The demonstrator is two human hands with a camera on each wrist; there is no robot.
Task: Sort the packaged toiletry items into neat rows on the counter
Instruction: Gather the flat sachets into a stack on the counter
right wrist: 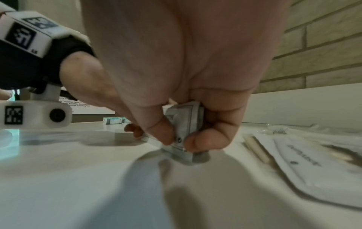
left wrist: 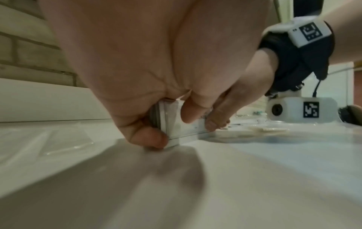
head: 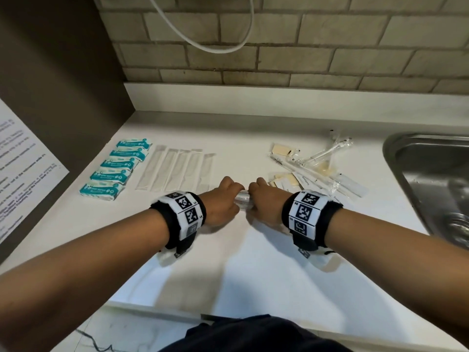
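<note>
Both hands meet at the middle of the white counter [head: 253,262] and hold one bundle of long white sachets [head: 244,200] standing on its edge on the surface. My left hand [head: 227,196] pinches the bundle's left end [left wrist: 172,131] between thumb and fingers. My right hand [head: 265,200] pinches the right end [right wrist: 185,124] the same way. A column of teal-and-white packets [head: 118,168] lies at the far left, with a row of flat clear packets [head: 177,168] beside it. A loose pile of toothbrush packs and beige sachets [head: 312,171] lies to the right.
A steel sink [head: 431,179] is sunk into the counter at the far right. A brick wall [head: 253,59] with a hanging white cable [head: 215,48] stands behind. On the left, a dark panel [head: 50,85] carries a printed notice [head: 22,161]. Flat white packs [right wrist: 303,162] lie near my right hand.
</note>
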